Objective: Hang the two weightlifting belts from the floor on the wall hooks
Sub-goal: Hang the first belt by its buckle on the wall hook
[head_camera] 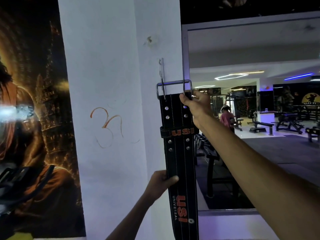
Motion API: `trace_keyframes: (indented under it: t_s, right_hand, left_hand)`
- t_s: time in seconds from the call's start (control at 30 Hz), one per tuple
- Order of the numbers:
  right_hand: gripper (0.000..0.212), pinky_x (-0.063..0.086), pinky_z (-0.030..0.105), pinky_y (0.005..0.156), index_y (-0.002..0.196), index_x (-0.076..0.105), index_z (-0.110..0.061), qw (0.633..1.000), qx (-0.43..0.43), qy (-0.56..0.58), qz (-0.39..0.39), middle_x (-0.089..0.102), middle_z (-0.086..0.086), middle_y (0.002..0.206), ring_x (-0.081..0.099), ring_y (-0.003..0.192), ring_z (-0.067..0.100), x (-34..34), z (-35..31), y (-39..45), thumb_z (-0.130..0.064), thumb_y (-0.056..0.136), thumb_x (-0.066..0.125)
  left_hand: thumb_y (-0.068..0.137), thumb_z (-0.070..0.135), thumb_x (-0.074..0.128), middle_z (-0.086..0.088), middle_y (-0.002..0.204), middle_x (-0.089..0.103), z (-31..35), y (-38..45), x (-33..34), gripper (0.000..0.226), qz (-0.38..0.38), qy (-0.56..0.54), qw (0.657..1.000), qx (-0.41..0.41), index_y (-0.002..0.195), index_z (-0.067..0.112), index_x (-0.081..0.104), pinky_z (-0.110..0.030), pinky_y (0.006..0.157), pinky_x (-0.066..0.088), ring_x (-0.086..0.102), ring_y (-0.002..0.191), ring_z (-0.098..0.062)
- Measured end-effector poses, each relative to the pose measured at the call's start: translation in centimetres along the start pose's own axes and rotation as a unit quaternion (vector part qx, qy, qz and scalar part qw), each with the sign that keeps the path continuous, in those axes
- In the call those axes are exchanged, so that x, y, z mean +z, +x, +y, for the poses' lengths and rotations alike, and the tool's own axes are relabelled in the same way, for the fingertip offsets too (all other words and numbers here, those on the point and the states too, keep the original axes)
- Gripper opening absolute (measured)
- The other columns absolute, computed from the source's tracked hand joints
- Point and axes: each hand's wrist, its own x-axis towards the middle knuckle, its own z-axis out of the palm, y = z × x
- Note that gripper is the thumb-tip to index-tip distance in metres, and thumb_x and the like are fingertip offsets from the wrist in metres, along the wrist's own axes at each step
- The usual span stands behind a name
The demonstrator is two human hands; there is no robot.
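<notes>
A black weightlifting belt (178,153) with orange USI lettering hangs vertically against the white pillar. Its steel buckle (174,84) sits at the top, level with the lower end of a metal wall hook (161,70) screwed to the pillar. My right hand (195,104) grips the belt's upper right edge just under the buckle. Lower down, my left hand (162,181) holds the belt's left edge, thumb across the front. Whether the buckle rests on the hook I cannot tell. A second belt is not visible.
The white pillar (112,84) bears an orange drawn symbol. A dark poster (34,101) covers the wall to the left. A large mirror (251,118) on the right reflects gym benches, racks and a person in pink.
</notes>
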Motion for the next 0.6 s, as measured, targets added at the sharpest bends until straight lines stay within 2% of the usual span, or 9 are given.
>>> trace_keyframes:
  t_s: [0.07,0.13,0.17,0.3,0.37,0.43,0.47,0.57,0.6]
  right_hand:
    - [0.028,0.052,0.020,0.044,0.109,0.068,-0.002,1.000,0.005,-0.009,0.004,0.074,0.014,0.104,0.066,0.075,0.009,-0.3,0.5,-0.1,-0.010,0.083,0.076]
    - [0.028,0.053,0.022,0.051,0.108,0.068,-0.002,1.000,0.010,-0.013,0.004,0.074,0.016,0.107,0.066,0.075,0.007,-0.6,1.0,-0.1,-0.009,0.083,0.076]
    - [0.028,0.053,0.019,0.055,0.109,0.068,-0.001,1.000,0.008,-0.015,0.004,0.074,0.016,0.107,0.066,0.075,0.006,-0.7,1.2,-0.1,-0.008,0.083,0.076]
    - [0.029,0.048,0.002,0.055,0.110,0.068,0.002,1.000,-0.001,-0.012,-0.004,0.074,0.017,0.106,0.065,0.072,0.003,-0.7,1.6,-0.6,-0.005,0.083,0.076]
    - [0.031,0.048,0.004,0.050,0.112,0.067,0.001,1.000,0.004,0.000,-0.012,0.074,0.012,0.096,0.066,0.064,-0.002,-0.4,1.5,-1.2,-0.005,0.083,0.076]
    - [0.036,0.047,0.007,0.045,0.115,0.063,-0.003,1.000,0.011,0.014,-0.014,0.069,0.000,0.084,0.065,0.054,-0.008,-0.2,1.3,-1.6,-0.006,0.082,0.077]
    - [0.040,0.048,0.009,0.045,0.118,0.059,-0.006,1.000,0.006,0.017,-0.007,0.067,-0.001,0.084,0.066,0.055,-0.008,-0.1,1.3,-1.8,-0.008,0.082,0.078]
    - [0.051,0.054,0.025,0.055,0.119,0.044,-0.016,0.997,-0.062,-0.034,0.017,0.065,0.002,0.100,0.068,0.076,0.008,-0.1,1.6,-1.7,-0.014,0.081,0.079]
    - [0.050,0.053,0.025,0.060,0.117,0.043,-0.015,0.993,-0.097,-0.062,0.018,0.062,-0.002,0.100,0.065,0.080,0.010,-0.1,1.7,-1.7,-0.014,0.081,0.078]
  left_hand:
    - [0.087,0.071,0.060,-0.001,0.086,0.073,2.9,1.0,-0.7,0.052,0.044,-0.018,0.999,0.014,0.088,0.020,0.072,-0.032,0.077,0.056,0.069,0.080,-0.016]
    - [0.102,0.058,0.035,-0.002,0.103,0.077,6.7,2.3,-1.8,0.052,0.105,-0.077,0.991,0.035,0.107,0.020,0.069,-0.024,0.078,0.058,0.074,0.090,-0.016]
    - [0.106,0.051,0.031,-0.005,0.111,0.076,8.6,3.0,-2.4,0.048,0.143,-0.100,0.983,0.054,0.116,0.020,0.066,-0.022,0.078,0.058,0.074,0.097,-0.017]
    - [0.105,0.034,0.052,-0.007,0.128,0.064,14.8,5.5,-4.5,0.031,0.219,-0.109,0.959,0.141,0.131,0.017,0.048,-0.022,0.083,0.060,0.070,0.102,-0.012]
    - [0.102,0.031,0.061,-0.003,0.125,0.064,16.7,6.5,-4.9,0.039,0.208,-0.067,0.964,0.151,0.135,0.023,0.042,-0.031,0.080,0.063,0.072,0.099,-0.015]
    - [0.099,0.025,0.065,-0.008,0.124,0.067,17.7,7.1,-5.0,0.049,0.212,-0.023,0.964,0.160,0.140,0.023,0.037,-0.042,0.079,0.065,0.075,0.094,-0.025]
    - [0.099,0.021,0.065,-0.011,0.123,0.069,17.9,7.2,-4.9,0.052,0.222,-0.011,0.961,0.167,0.142,0.023,0.036,-0.042,0.079,0.065,0.076,0.091,-0.027]
    - [0.098,0.013,0.065,-0.006,0.111,0.071,18.1,7.1,-4.4,0.063,0.236,-0.016,0.952,0.196,0.148,0.033,0.031,-0.034,0.075,0.065,0.077,0.082,-0.025]
    - [0.098,0.011,0.065,-0.004,0.108,0.071,18.2,7.1,-4.2,0.065,0.234,-0.015,0.949,0.209,0.147,0.037,0.032,-0.034,0.074,0.066,0.078,0.081,-0.025]
